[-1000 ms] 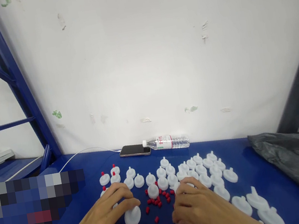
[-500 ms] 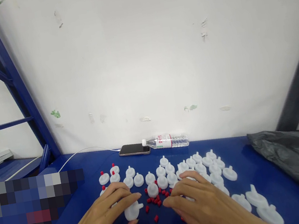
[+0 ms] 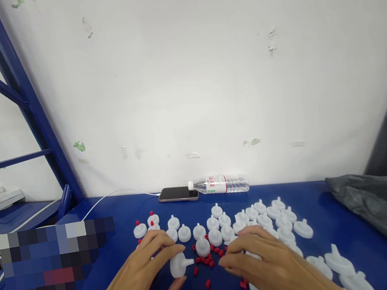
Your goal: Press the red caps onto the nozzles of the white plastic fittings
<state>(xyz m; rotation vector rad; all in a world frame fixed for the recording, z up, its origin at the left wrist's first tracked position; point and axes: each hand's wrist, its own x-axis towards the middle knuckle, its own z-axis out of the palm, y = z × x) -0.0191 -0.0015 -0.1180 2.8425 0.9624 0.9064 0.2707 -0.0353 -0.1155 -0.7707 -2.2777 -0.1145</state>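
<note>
My left hand (image 3: pixel 152 275) grips a white funnel-shaped cap (image 3: pixel 178 265) between thumb and fingers, its narrow spout pointing right. My right hand (image 3: pixel 261 262) is a short way to the right, thumb and fingertips pressed together; whatever lies between them is hidden. Small red caps (image 3: pixel 208 284) are scattered on the blue table between and below the hands. Several more white funnel-shaped caps (image 3: pixel 215 237) stand behind the hands, spouts up. At the back left, a few white ones (image 3: pixel 140 230) carry red caps on their spouts.
A phone (image 3: pixel 178 193) on a white cable and a clear water bottle (image 3: pixel 237 184) lie by the wall. White funnel-shaped caps (image 3: pixel 338 262) rest at right, near a black plastic bag (image 3: pixel 371 209). A blue metal frame (image 3: pixel 29 108) rises at left.
The whole view has shifted, so the scene sits slightly farther right. My left hand still holds the white cap. My right fingertips have drawn together over the red caps.
</note>
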